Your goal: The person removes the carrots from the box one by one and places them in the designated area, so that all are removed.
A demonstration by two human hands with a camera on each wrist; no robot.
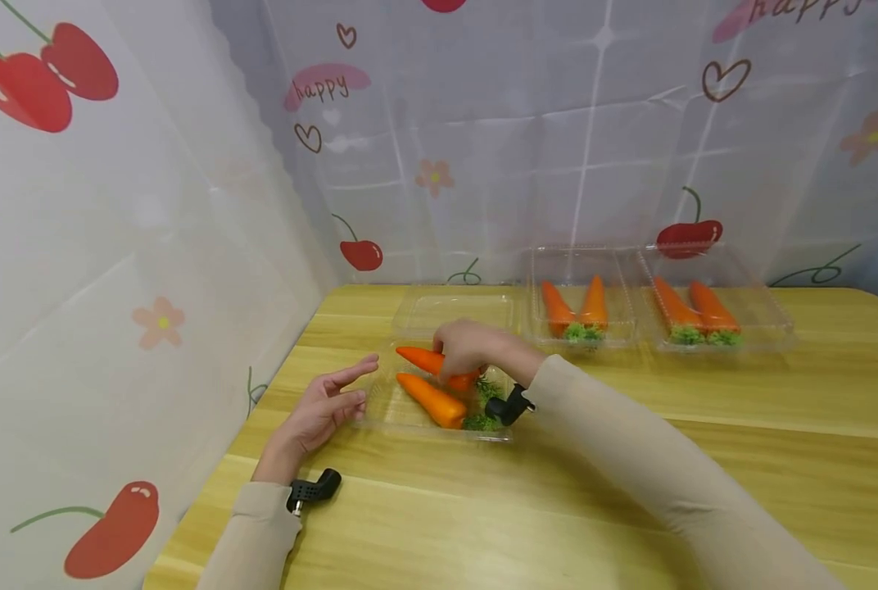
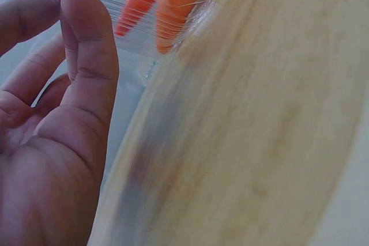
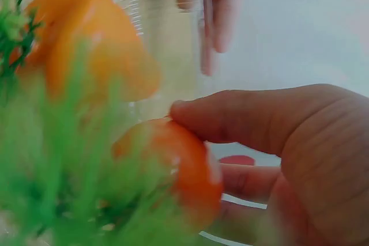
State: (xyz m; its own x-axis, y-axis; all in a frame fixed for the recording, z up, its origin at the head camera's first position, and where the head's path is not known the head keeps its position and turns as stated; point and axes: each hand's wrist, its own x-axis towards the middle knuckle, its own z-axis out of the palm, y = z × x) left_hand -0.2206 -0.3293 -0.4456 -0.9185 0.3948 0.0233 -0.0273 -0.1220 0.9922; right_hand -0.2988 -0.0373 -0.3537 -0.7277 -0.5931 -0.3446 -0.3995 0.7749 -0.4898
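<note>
A clear plastic clamshell box (image 1: 383, 410) lies with its lid folded back, two toy carrots with leafy green tops inside. My right hand (image 1: 467, 348) pinches the farther carrot (image 1: 418, 358) near its thick end between thumb and fingers; the right wrist view shows this carrot (image 3: 179, 165) behind blurred greenery. The nearer carrot (image 1: 432, 400) lies in the box, its tip pointing left. At the box's left end is my left hand (image 1: 324, 410), fingers fairly straight and apart. In the left wrist view the left thumb (image 2: 89, 56) is close against the clear wall; firm contact cannot be told.
Behind the box, the flipped-back lid (image 1: 454, 313) reaches toward the curtain (image 1: 439, 123). Farther right stand two closed clear boxes, the middle one (image 1: 619, 307) and the right one (image 1: 771, 324), each with two carrots. All rest on a wooden table (image 1: 424, 508).
</note>
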